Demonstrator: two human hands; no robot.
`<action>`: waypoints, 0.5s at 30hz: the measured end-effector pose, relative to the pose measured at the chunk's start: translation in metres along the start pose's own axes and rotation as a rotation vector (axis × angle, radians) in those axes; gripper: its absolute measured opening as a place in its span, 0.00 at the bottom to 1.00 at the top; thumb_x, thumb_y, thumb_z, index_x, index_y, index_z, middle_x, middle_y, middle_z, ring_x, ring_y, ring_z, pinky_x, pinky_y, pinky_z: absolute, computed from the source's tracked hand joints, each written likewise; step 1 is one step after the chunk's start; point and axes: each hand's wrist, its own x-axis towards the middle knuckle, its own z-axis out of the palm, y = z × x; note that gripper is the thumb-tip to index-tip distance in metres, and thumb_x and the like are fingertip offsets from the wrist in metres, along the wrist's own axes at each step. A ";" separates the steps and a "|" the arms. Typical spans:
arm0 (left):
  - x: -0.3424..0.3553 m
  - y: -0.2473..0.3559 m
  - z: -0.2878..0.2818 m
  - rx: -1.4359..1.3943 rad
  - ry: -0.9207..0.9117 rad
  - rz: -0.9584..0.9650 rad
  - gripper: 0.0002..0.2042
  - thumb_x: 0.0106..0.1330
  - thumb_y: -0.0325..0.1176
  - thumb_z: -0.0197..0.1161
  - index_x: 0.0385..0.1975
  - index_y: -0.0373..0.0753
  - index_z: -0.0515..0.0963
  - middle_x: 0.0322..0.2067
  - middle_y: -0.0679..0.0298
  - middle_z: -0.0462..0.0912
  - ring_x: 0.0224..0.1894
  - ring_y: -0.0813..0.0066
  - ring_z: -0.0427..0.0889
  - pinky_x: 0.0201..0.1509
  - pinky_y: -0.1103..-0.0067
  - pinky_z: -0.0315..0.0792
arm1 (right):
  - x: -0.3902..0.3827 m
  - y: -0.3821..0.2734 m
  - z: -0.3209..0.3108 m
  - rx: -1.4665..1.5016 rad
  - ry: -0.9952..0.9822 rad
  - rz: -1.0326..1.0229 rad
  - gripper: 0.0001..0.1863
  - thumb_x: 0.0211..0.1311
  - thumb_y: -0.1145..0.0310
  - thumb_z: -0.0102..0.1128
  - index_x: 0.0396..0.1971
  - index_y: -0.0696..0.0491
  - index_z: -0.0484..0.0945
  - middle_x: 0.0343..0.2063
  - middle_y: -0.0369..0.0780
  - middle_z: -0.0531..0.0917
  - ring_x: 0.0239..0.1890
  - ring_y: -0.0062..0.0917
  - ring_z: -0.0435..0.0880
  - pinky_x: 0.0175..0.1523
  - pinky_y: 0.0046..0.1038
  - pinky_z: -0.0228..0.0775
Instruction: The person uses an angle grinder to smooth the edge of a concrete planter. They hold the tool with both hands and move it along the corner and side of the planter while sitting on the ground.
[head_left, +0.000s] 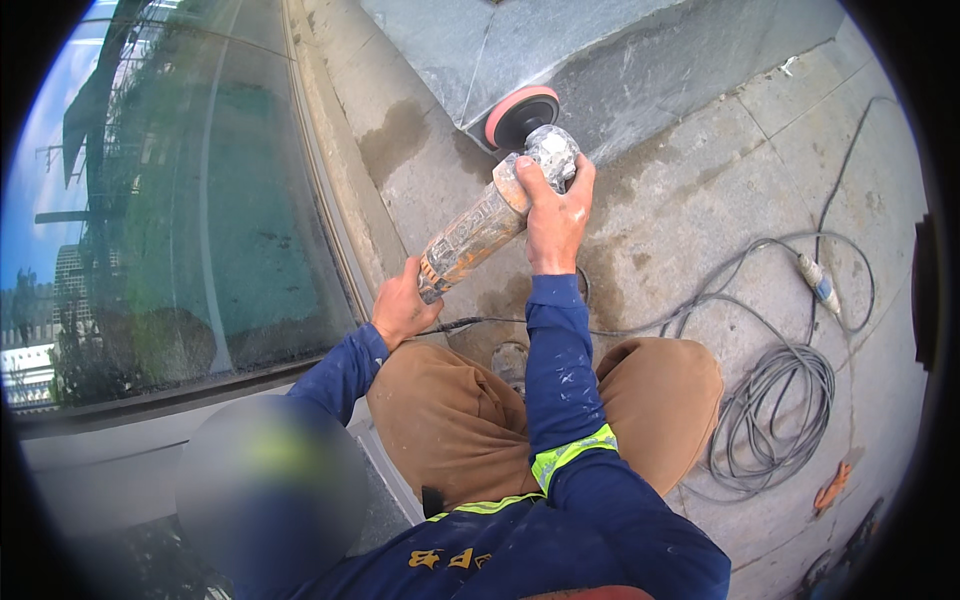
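Both my hands hold an angle polisher (478, 228), its orange and grey body coated in pale dust. My left hand (402, 304) is closed around the rear end, by the cord. Up front, my right hand (558, 215) grips the metal gear head, thumb on top. A round pad (522, 116) with a pink foam face and black backing is fitted to the head. That pad is at the corner edge of a grey stone block (640, 85), its pink side toward the stone. Whether the pad is spinning cannot be told.
A large glass pane (230, 220) in a frame runs along my left. Grey cable lies coiled (775, 415) on the paving to my right, with a cable connector (820, 284) above the coil. An orange object (832, 488) lies lower right. Damp patches (395, 137) mark the paving.
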 end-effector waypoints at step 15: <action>0.022 0.014 0.009 -0.002 -0.008 -0.011 0.29 0.51 0.34 0.71 0.53 0.38 0.67 0.27 0.46 0.83 0.32 0.40 0.83 0.34 0.56 0.76 | 0.026 0.011 -0.007 0.072 0.001 0.008 0.40 0.54 0.62 0.75 0.60 0.68 0.66 0.50 0.50 0.79 0.51 0.31 0.80 0.56 0.31 0.73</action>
